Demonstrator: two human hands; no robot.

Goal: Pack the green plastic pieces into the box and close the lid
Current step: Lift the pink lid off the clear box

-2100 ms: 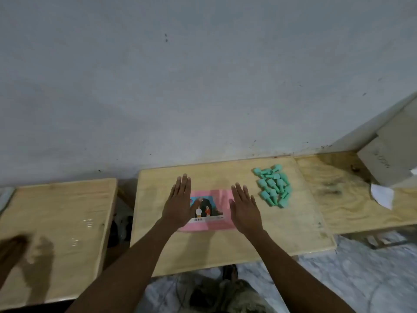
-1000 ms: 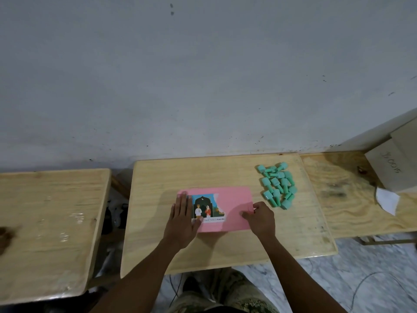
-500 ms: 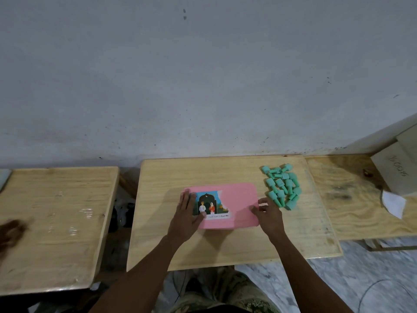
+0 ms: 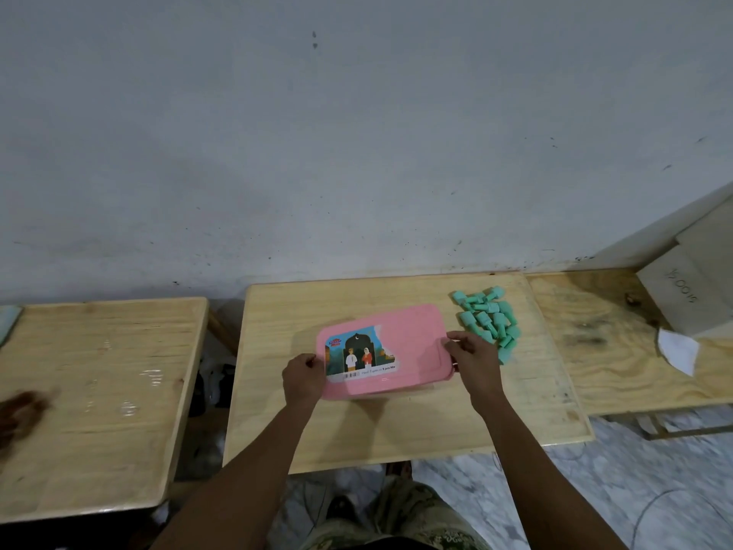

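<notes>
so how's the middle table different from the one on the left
The middle table carries the pink box and the pile of green pieces; the left table shows neither. Both hands, left and right, work at the box on the middle table, while a blurred dark shape, hard to identify, sits at the left table's near left edge. The left table also shows shiny smears. Both are pale wood against the wall.

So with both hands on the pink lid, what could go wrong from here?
1. The right hand grips the pink lid right beside the green pieces; swinging the lid that way could scatter them, possibly over the table's edge.
2. The left hand holds only the opposite edge, so if the lid releases unevenly the box beneath might jerk or slide.
</notes>
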